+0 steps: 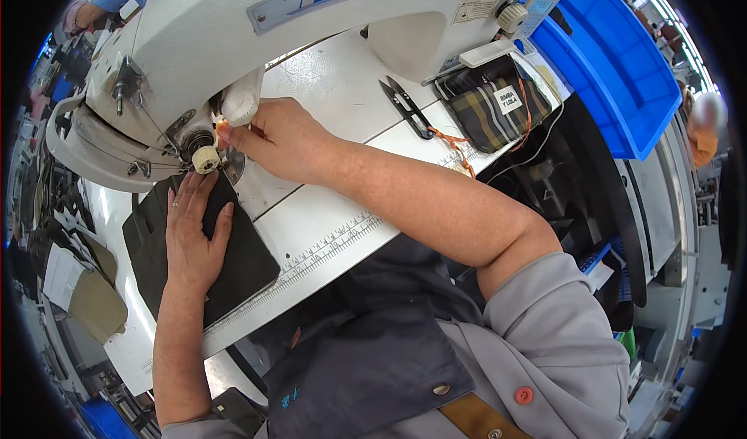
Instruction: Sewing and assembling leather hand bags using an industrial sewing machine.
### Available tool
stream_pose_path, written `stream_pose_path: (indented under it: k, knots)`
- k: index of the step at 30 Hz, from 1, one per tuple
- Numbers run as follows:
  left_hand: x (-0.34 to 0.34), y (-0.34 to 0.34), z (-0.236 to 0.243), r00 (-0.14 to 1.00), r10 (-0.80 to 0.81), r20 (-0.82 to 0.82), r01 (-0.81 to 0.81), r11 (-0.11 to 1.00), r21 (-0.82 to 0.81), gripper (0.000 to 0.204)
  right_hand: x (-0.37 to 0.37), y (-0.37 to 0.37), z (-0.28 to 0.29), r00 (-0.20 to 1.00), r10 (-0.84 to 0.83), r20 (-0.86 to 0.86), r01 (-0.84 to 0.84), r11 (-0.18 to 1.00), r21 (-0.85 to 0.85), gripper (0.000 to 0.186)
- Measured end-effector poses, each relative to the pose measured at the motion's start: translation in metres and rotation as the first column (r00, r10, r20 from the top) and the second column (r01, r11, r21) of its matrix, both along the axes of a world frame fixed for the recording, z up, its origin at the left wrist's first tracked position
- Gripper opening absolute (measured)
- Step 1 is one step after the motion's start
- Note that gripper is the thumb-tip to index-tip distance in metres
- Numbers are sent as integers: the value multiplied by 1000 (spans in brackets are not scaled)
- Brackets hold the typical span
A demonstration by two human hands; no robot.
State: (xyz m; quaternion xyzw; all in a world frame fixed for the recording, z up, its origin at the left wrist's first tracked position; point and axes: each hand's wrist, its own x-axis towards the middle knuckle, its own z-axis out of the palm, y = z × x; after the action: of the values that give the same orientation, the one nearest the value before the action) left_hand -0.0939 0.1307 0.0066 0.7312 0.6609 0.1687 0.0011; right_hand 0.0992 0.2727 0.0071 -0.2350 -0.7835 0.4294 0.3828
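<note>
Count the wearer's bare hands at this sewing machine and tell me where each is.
2: the left hand lies flat on the dark fabric; the right hand is raised beside the sewing machine's needle area. Neither is hidden.

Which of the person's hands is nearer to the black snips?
Right. The right hand is at the sewing machine, to the left of the snips; the left hand lies on dark fabric, farther left and lower in the picture.
</note>
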Motion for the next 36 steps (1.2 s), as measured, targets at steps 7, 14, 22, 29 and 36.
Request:
stream_pose_path:
  k: [7, 14, 22, 29, 36]
  knots:
    - [-2, 10, -4, 1000, -3, 13, 3, 999, 47, 47, 1, 2, -7, 999, -4, 51, -3, 990, 138, 24]
    - [-10, 16, -8, 998, 15, -69, -11, 999, 52, 48, -1, 0, -11, 997, -44, 61, 26, 965, 260, 22]
    - [-13, 19, -2, 997, -9, -77, 10, 1000, 15, 49, 5, -8, -10, 961, -42, 274, -77, 909, 410, 17]
    - [-21, 6, -4, 957, 20, -291, -14, 1000, 23, 58, -1, -6, -24, 969, -3, 245, -127, 849, 512, 10]
    - [24, -47, 31, 981, -93, 170, 112, 988, -104, 83, 17, -6, -10, 938, 29, 345, -216, 827, 519, 19]
